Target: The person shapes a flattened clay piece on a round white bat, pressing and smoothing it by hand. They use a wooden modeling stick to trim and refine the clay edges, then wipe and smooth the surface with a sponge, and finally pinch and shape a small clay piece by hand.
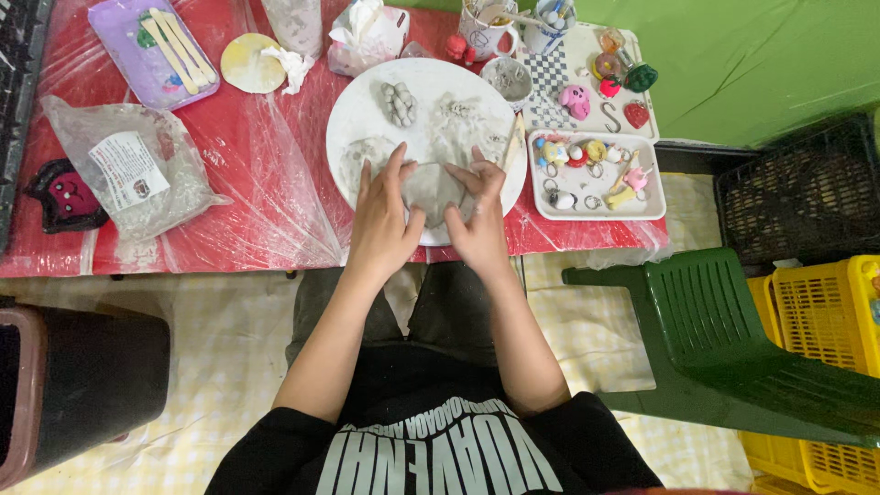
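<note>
Grey clay slab (431, 188) on white board (357, 110); left hand (383, 220) and right hand (478, 215) spread flat, pressing it; clay lumps (399, 103) at 11 o'clock.

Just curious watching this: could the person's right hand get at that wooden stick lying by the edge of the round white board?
Probably yes. The right hand presses the flat grey clay piece on the round white board, and the wooden stick lies just beyond its fingers at the board's right edge. Nothing stands between them.
</note>
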A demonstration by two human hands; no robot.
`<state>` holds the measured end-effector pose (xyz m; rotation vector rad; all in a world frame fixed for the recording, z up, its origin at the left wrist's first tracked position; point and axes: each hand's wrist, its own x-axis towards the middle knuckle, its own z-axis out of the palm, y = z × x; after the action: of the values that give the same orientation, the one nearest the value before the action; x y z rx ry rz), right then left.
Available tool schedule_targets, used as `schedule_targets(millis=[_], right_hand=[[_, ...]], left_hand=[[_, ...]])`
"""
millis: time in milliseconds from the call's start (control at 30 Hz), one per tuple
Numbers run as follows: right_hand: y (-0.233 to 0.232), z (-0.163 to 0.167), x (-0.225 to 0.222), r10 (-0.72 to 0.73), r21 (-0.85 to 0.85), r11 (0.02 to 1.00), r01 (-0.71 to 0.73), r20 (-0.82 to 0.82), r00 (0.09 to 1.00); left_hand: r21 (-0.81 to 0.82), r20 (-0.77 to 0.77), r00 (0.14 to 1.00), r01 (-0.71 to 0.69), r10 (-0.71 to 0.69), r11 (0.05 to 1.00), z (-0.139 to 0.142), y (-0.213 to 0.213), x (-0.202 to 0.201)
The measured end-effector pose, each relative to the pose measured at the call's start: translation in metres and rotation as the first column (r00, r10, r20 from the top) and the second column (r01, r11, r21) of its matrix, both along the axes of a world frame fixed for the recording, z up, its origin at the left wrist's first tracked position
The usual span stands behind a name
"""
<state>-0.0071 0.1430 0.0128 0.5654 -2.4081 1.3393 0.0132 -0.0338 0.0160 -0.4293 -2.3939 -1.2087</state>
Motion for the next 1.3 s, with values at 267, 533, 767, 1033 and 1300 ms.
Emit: schedule_targets(millis=[267,533,767,1033,1300], right_hand=[[0.011,-0.007,0.034,-0.131,-0.070,0.988,0.135,0.056,0.990],[-0.011,-0.018,0.069,-0.137,-0.108,0.985,0.135,-0.018,0.990],[-0.013,-0.019,0.061,-0.149,-0.120,0.982,0.146,-0.019,0.989],[-0.029,-0.031,0.097,-0.033,-0.290,0.956,0.040,0.029,0.999],[-0.021,-0.042,0.069,-0.070,-0.306,0.949,0.069,0.005,0.998]], left_hand=[[0.058,-0.016,0.999,-0.039,0.040,0.998,-0.010,0.009,0.024],[0.050,-0.060,0.996,-0.069,0.072,0.996,-0.016,0.018,0.025],[0.034,-0.045,0.994,-0.099,0.101,0.994,-0.023,0.023,0.023],[0.028,-0.065,0.991,-0.116,0.118,0.993,-0.031,0.030,0.023],[-0.006,-0.027,0.988,-0.151,0.151,0.989,-0.028,0.043,0.028]])
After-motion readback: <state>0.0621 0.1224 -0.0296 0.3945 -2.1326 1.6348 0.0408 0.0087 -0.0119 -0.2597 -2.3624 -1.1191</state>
